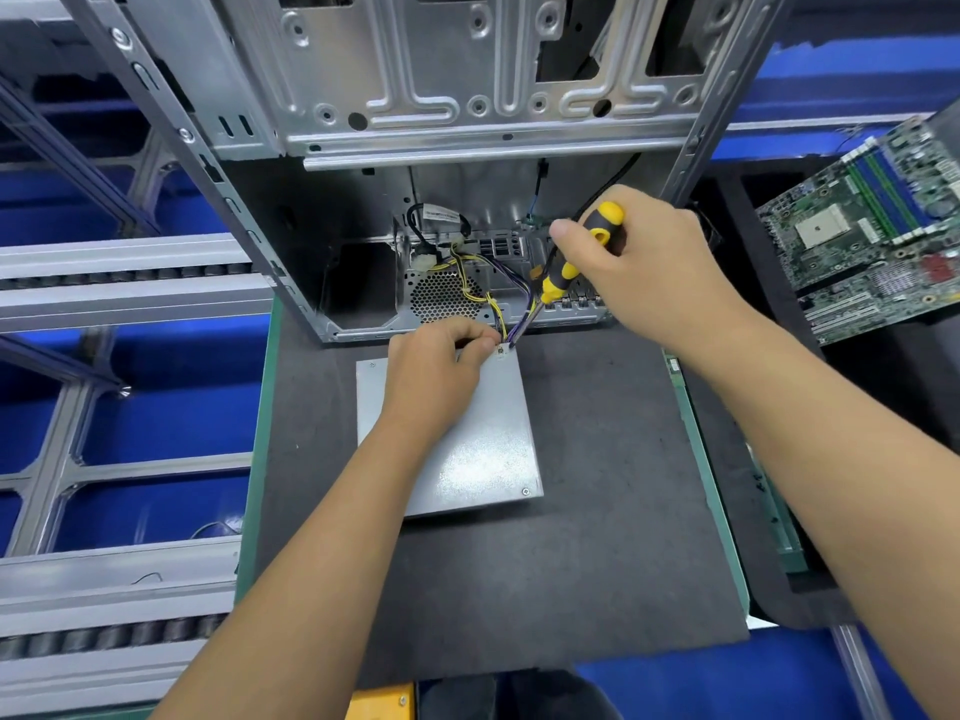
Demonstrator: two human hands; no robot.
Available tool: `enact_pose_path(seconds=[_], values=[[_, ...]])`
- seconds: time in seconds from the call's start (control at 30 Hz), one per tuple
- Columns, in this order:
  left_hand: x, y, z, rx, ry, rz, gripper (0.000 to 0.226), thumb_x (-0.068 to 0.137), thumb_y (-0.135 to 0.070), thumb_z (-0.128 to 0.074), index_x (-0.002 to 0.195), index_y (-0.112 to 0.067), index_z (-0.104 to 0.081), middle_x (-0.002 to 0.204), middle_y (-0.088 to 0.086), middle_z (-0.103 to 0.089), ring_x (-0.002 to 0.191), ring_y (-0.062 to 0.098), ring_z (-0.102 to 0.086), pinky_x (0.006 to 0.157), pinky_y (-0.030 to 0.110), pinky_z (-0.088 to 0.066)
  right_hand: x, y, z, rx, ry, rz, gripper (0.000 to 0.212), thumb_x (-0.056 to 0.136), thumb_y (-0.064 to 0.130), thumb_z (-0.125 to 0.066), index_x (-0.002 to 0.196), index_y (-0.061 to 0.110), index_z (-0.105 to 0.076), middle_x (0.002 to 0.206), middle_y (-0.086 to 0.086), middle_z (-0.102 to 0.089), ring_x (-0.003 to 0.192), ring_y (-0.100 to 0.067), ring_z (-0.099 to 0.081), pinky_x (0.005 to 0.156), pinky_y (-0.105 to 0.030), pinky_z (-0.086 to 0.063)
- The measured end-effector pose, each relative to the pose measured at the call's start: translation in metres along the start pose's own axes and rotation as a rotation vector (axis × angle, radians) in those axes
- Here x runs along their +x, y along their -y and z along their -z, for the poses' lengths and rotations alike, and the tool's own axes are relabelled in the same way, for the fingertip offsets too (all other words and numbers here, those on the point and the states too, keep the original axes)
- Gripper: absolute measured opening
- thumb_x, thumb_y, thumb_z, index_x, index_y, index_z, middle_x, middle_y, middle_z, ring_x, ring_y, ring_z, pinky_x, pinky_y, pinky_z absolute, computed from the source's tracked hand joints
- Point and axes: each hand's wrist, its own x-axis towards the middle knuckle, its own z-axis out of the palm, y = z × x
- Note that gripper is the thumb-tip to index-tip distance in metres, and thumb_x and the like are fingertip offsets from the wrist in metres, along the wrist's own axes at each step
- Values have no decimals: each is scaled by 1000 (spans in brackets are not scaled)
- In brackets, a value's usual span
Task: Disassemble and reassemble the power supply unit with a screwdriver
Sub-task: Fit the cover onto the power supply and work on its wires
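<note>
The grey metal power supply unit lies flat on the dark mat in front of me. Its yellow and purple cables run from the far right corner up into the open computer case. My right hand grips the yellow-and-black screwdriver, whose tip points down at a screw on that far right corner. My left hand rests on the unit's far edge, fingers curled and pinching at the corner beside the screw; what they pinch is hidden.
The bare metal case stands upright at the mat's far edge. A green motherboard lies at the right on black foam. Conveyor rollers and blue bins run along the left. Another screw sits on the unit's near right corner.
</note>
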Motion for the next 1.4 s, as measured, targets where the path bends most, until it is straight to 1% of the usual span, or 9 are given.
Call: enact_pose_path(seconds=[0.2, 0.5, 0.6, 0.7, 0.87, 0.97, 1.1, 1.27, 1.4], values=[[0, -2, 0, -4, 2, -20, 26, 88, -30, -72, 70, -46, -65, 74, -30, -64, 92, 8, -64, 100, 46, -46, 0, -3, 0, 49, -46, -16, 37, 94, 42, -59, 78, 8, -53, 49, 25, -50, 58, 2, -48, 55, -10, -36], [5, -7, 1, -5, 32, 46, 23, 86, -30, -76, 67, -41, -68, 72, -23, -68, 83, 9, -67, 95, 46, -50, -1, -3, -3, 36, -39, -5, 40, 95, 45, -57, 80, 8, -52, 51, 26, -50, 57, 1, -45, 55, -12, -32], [12, -8, 4, -9, 88, 117, 22, 86, -30, -76, 66, -35, -71, 60, -28, -65, 62, -1, -57, 81, 35, -51, -1, -3, -3, 40, -48, -7, 38, 94, 44, -58, 78, 10, -52, 51, 25, -50, 57, 2, -46, 54, -11, -33], [19, -13, 8, -42, 162, 202, 14, 84, -24, -78, 70, -24, -76, 49, -19, -60, 51, 4, -49, 67, 27, -40, 0, -3, -2, 51, -55, -10, 36, 95, 42, -58, 77, 10, -52, 51, 27, -50, 57, 5, -49, 54, -8, -35], [32, -25, 16, -66, 248, 329, 7, 75, -12, -83, 70, -13, -78, 64, -4, -73, 59, 8, -64, 57, 18, -52, -1, -2, -1, 62, -50, -17, 36, 95, 41, -58, 77, 11, -52, 51, 28, -52, 59, 6, -51, 53, -9, -35], [39, -29, 19, -22, 278, 351, 9, 71, -17, -86, 68, -17, -78, 56, -9, -69, 50, 1, -60, 45, 12, -42, -1, -2, -2, 58, -44, -30, 36, 94, 46, -57, 77, 15, -52, 54, 26, -52, 64, -6, -46, 58, -26, -38], [47, -29, 22, 17, 338, 357, 12, 70, -21, -87, 62, -22, -78, 71, -4, -75, 75, 9, -63, 62, 18, -41, -1, -1, -2, 69, -38, -33, 35, 94, 47, -56, 76, 18, -51, 55, 27, -52, 70, -10, -46, 59, -30, -38], [53, -29, 23, 67, 375, 375, 10, 67, -29, -89, 69, -23, -80, 94, 0, -77, 95, 14, -63, 69, 18, -39, -1, -2, -1, 79, -46, -15, 34, 95, 41, -57, 73, 17, -48, 51, 30, -53, 59, 8, -51, 53, -8, -34], [53, -25, 24, 58, 399, 331, 9, 69, -27, -88, 73, -22, -81, 83, -7, -77, 88, 4, -65, 67, 18, -40, -1, -4, -3, 62, -53, -19, 34, 95, 43, -56, 72, 19, -48, 52, 30, -53, 60, 9, -47, 54, -7, -34]])
